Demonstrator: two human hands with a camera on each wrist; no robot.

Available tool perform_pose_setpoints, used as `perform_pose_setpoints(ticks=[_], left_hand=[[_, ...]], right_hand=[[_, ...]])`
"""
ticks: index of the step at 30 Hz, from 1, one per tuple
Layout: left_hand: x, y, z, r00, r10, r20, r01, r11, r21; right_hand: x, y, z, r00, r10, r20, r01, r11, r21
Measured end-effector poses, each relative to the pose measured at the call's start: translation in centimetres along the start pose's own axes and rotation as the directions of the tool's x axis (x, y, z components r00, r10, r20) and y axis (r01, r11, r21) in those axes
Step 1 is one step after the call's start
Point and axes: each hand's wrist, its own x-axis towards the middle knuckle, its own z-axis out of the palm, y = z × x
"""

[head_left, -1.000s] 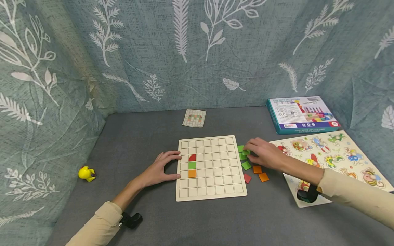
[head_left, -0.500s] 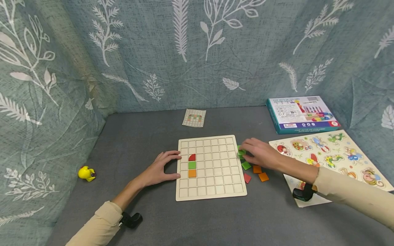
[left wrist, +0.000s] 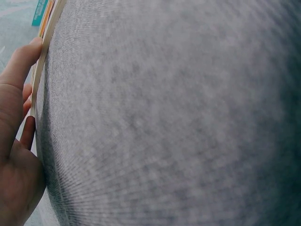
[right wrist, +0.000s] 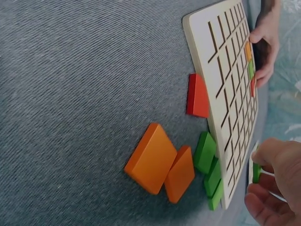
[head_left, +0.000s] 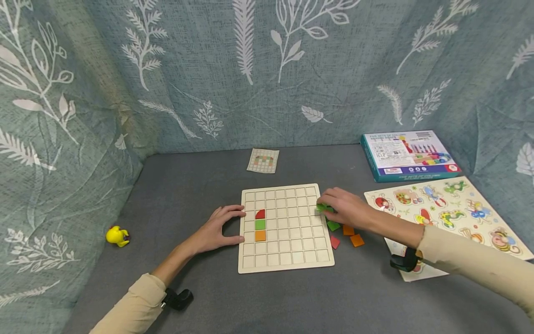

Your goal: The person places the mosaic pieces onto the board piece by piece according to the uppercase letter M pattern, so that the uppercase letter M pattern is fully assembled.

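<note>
A pale wooden grid board (head_left: 292, 241) lies on the dark table. In one column near its left side sit a red curved-corner piece (head_left: 260, 214), a green square (head_left: 260, 224) and an orange square (head_left: 260, 235). My left hand (head_left: 210, 232) touches the board's left edge with thumb and fingertips, the fingers spread. Between thumb and fingers, my right hand (head_left: 350, 209) pinches a green tile (right wrist: 256, 173) at the board's right edge. Below that hand lie more green tiles (right wrist: 205, 153), a red tile (head_left: 335, 242) and two orange tiles (head_left: 357, 240).
Behind the board is a small pattern card (head_left: 263, 161). A puzzle board with insect pictures (head_left: 450, 215) lies under the right forearm, and a boxed toy (head_left: 410, 155) stands behind it. At far left sits a yellow toy figure (head_left: 118, 235). Patterned cloth (head_left: 267, 93) hangs behind the table.
My right hand has picked a green tile from the pile and moved left with it to the board's right edge. The left hand has stayed where it was.
</note>
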Motion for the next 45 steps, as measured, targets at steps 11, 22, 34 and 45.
perform_pose_setpoints(ticks=[11, 22, 34, 45], left_hand=[[0.0, 0.0, 0.0, 1.000, -0.007, -0.002, 0.007, 1.000, 0.001], [0.0, 0.0, 0.0, 1.000, 0.003, -0.005, -0.003, 1.000, 0.002], [0.1, 0.1, 0.0, 1.000, -0.009, 0.000, 0.009, 1.000, -0.003], [0.1, 0.0, 0.0, 1.000, -0.010, 0.001, 0.010, 1.000, 0.002]], right_hand=[[1.7, -1.1, 0.6, 0.997, -0.070, -0.024, 0.070, 0.997, 0.013], [3.0, -1.9, 1.2, 0.997, -0.079, 0.007, 0.078, 0.997, 0.003], [3.5, -2.2, 1.6, 0.996, -0.091, 0.016, 0.090, 0.996, 0.023], [3.8, -2.5, 1.6, 0.994, -0.101, 0.035, 0.100, 0.995, 0.029]])
